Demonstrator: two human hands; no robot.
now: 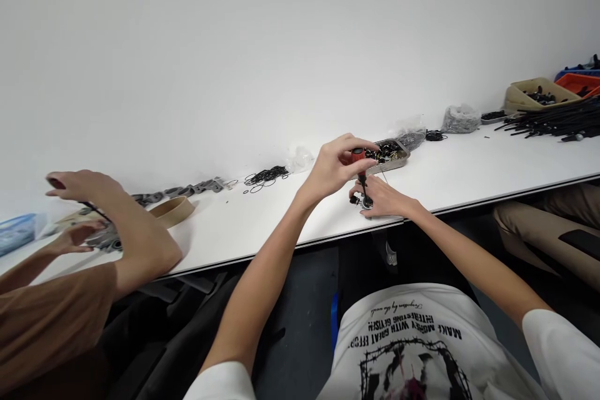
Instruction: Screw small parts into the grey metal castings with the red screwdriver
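My left hand (335, 162) grips a red-and-black screwdriver (359, 156) by its handle, thumb and fingers curled round it. The screwdriver stands nearly upright, its shaft pointing down at a small black and metallic part (365, 202) on the white table (262, 219). My right hand (385, 197) rests low on the table with its fingers closed about that part, holding it beside the tip. The fingers partly hide the part, so its exact kind cannot be made out. Just behind the hands is a metal tray (398, 161) of small black and brass-coloured pieces.
Black rubber rings (267, 176) and a clear plastic bag (300, 159) lie left of my hands. A co-worker's arm (140, 237) reaches over the table near a cardboard-coloured ring (175, 211). At right are bagged parts (462, 119), black rods (553, 117) and a beige bin (515, 97).
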